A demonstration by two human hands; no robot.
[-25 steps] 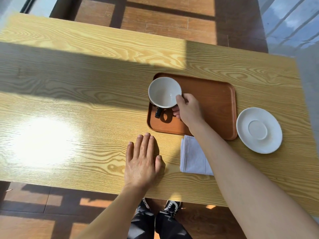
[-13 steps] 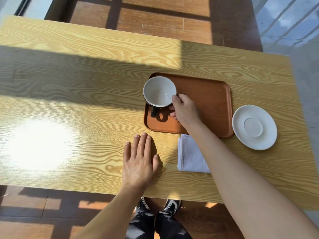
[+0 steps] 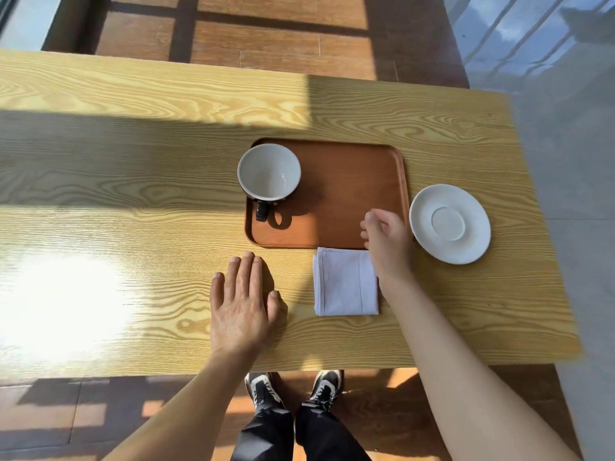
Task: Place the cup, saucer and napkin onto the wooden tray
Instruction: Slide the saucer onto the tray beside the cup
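Observation:
A cup point(image 3: 269, 172), white inside with a dark outside and handle, stands upright on the left end of the brown wooden tray point(image 3: 352, 188). The white saucer point(image 3: 450, 223) lies on the table just right of the tray. A folded white napkin point(image 3: 344, 281) lies on the table against the tray's near edge. My right hand point(image 3: 387, 242) hovers over the tray's near right corner, between napkin and saucer, fingers loosely curled and holding nothing. My left hand point(image 3: 242, 302) rests flat on the table, left of the napkin.
The light wooden table point(image 3: 133, 194) has a bright sun patch on its near left. Its right edge runs close past the saucer, with grey floor beyond. My legs and shoes point(image 3: 293, 390) show below the near edge.
My right hand has let go of the cup, which now stands alone on the tray, and has moved right and toward me to the tray's near right corner. The left hand has stayed put.

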